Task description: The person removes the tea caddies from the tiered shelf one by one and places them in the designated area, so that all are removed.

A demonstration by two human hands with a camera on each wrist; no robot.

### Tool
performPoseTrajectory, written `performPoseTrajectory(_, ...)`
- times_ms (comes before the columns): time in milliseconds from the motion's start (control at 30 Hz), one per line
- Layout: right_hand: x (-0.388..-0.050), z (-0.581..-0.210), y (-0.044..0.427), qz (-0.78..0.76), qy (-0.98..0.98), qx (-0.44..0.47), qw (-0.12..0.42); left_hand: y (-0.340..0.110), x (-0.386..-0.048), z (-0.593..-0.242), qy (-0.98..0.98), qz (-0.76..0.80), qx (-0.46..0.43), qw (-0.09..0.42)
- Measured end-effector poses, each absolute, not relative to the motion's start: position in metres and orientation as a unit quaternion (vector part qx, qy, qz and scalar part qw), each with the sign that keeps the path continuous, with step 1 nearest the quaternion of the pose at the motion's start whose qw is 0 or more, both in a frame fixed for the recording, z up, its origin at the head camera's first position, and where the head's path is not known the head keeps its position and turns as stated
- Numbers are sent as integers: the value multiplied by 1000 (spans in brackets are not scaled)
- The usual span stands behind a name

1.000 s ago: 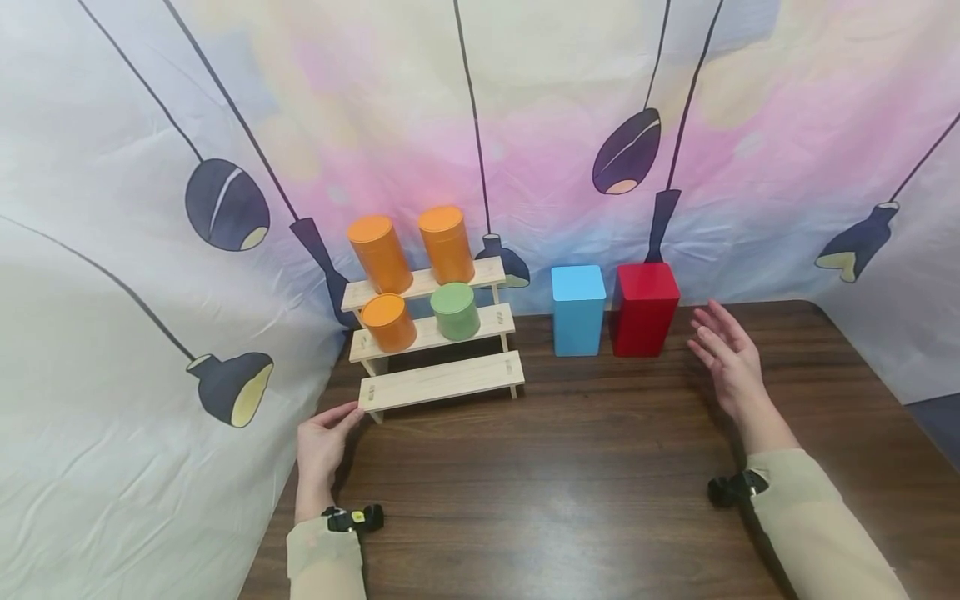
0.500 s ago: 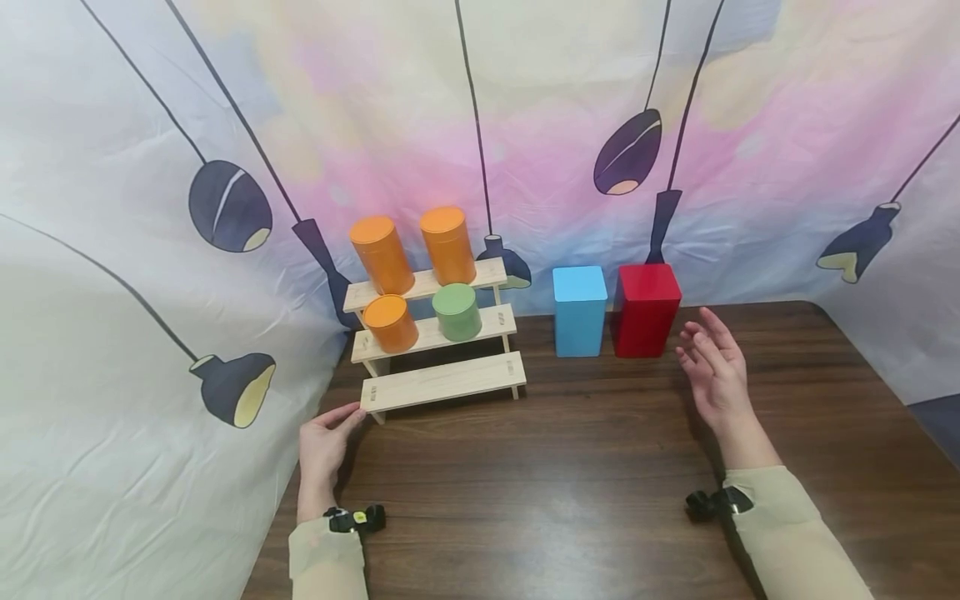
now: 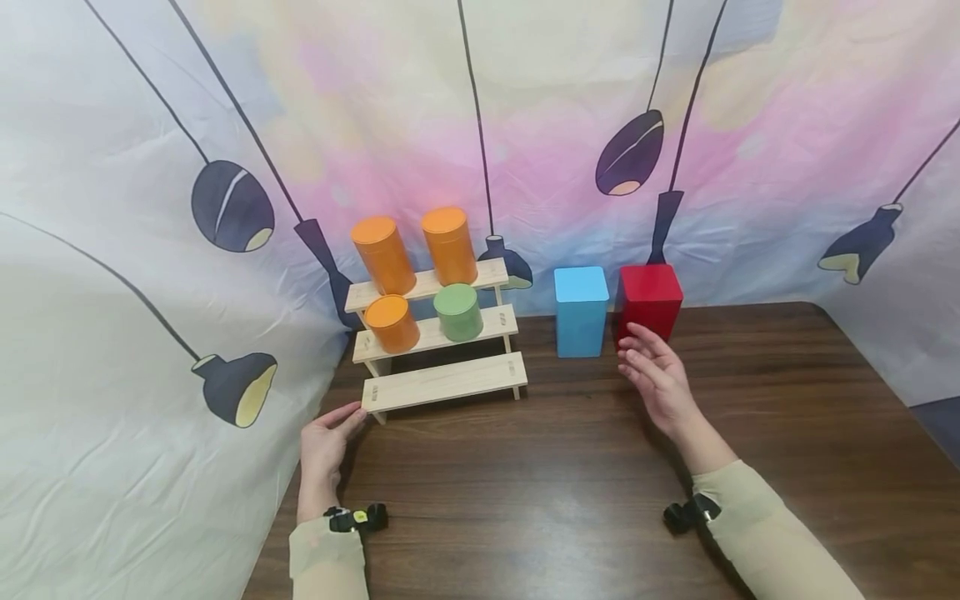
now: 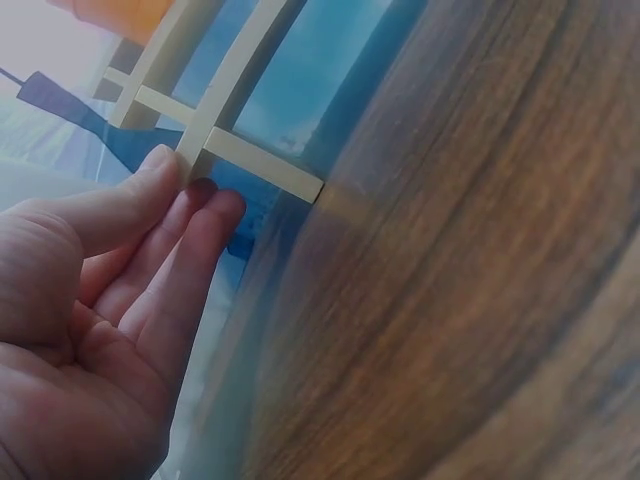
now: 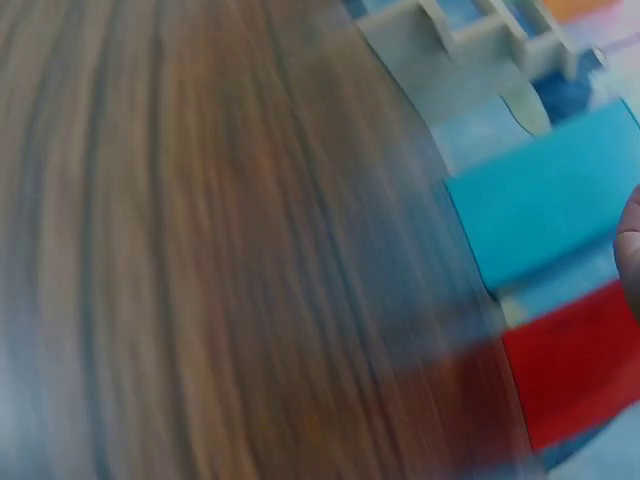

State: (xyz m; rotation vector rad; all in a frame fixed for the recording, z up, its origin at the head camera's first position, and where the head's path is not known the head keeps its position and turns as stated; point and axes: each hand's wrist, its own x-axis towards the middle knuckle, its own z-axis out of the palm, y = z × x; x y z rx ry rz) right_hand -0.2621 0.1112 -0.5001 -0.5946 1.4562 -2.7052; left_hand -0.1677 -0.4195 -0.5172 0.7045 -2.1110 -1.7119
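My left hand (image 3: 322, 454) pinches the front left corner of the lowest step of a three-step wooden rack (image 3: 444, 382); the left wrist view shows thumb and fingertips on the end of the board (image 4: 196, 145). Two tall orange canisters (image 3: 384, 257) stand on the top step, a short orange one (image 3: 392, 323) and a short green one (image 3: 458, 313) on the middle step. My right hand (image 3: 663, 392), fingers loosely bent and holding nothing, is in front of the red box (image 3: 651, 287) and hides part of it. A light blue box (image 3: 581, 315) stands just left of the red one.
The brown wooden table (image 3: 525, 483) reaches back to a hanging cloth (image 3: 555, 92) printed with lamps. Both boxes stand near the table's back edge, right of the rack. A black strap with a small device sits on each wrist.
My right hand has moved left, from beside the red box to in front of it. The left hand keeps its hold on the rack corner, and the canisters and boxes have stayed put.
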Motion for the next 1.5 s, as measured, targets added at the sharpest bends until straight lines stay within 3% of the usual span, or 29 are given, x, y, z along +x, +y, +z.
performPoseTrajectory(533,-278,-489,11,-763,610,-207,44,-419,-168,-517,-747,-600,245,147)
performPoseTrajectory(933,-296,-463,-56,-703,678,-212,-35,-419,-168,-516,-748,-601,240,147)
performPoseTrajectory(1500,-312,-452,-112,-671,714,-181,-83,-419,-170,-518,-742,-607,233,163)
